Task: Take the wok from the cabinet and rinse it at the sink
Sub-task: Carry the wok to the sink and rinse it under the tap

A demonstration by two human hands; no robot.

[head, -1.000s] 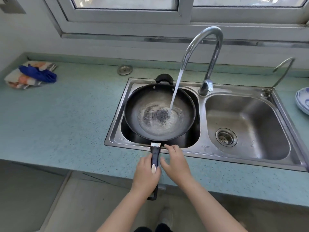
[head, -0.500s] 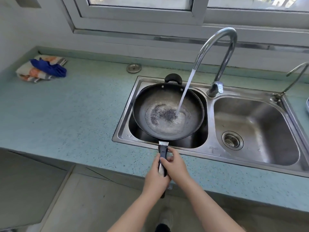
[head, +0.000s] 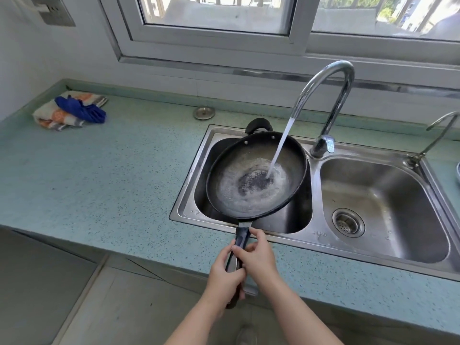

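A black wok (head: 224, 170) with a long dark handle and a small loop handle at its far rim is over the left basin of the steel double sink (head: 189, 207), tilted with its left side lower. Water runs from the curved chrome faucet (head: 331, 95) into the wok, and a shallow foamy pool lies in its bottom. My left hand (head: 224, 272) is wrapped around the long handle over the counter's front edge. My right hand (head: 257, 255) grips the same handle just ahead of the left, nearer the wok.
A folded striped cloth with a blue rag (head: 72, 110) on top lies at the back left of the blue-green counter (head: 99, 170). A metal sink plug (head: 204, 112) sits behind the sink. At the far right stand a thin second tap (head: 435, 135) and a plate's edge (head: 457, 173). The right basin holds nothing.
My right hand went from resting beside the handle to gripping it. The wok has tilted and turned slightly, and more water has pooled in it.
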